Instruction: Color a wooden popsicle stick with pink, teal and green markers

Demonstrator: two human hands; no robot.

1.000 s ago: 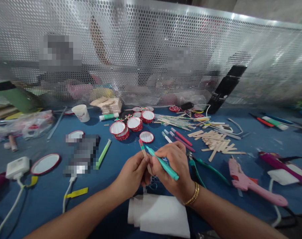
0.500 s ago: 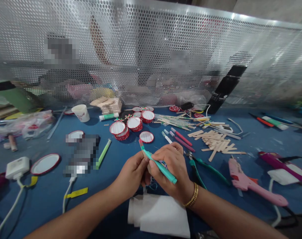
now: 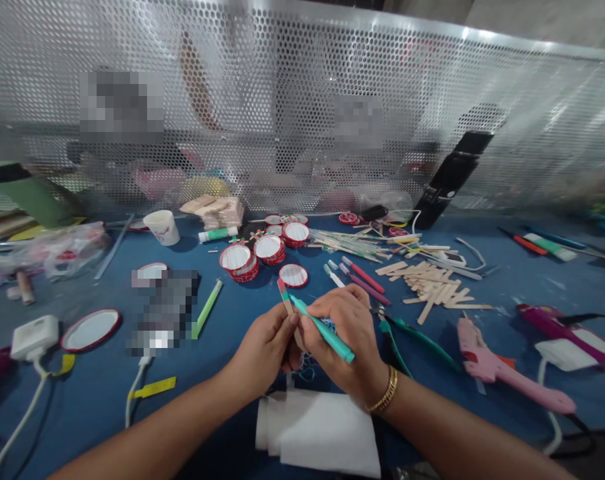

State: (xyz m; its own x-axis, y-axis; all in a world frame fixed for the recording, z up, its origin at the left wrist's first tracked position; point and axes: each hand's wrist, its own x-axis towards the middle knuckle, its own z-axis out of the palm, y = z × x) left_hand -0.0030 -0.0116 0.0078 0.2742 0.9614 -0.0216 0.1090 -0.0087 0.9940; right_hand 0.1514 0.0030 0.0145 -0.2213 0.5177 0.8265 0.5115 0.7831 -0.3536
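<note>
The left hand (image 3: 266, 340) pinches the painted stick (image 3: 282, 289) above the table (image 3: 237, 303), and the right hand (image 3: 346, 323) holds the green pen (image 3: 334, 339), maybe touching it, for what looks like colouring, which needs steady fingers.

Passage is offered between the left hand (image 3: 267, 339) and the green stick (image 3: 207, 309). The forward way is obstructed by 1 flat lid (image 3: 293, 275), the right by green-handled pliers (image 3: 425, 341).
</note>
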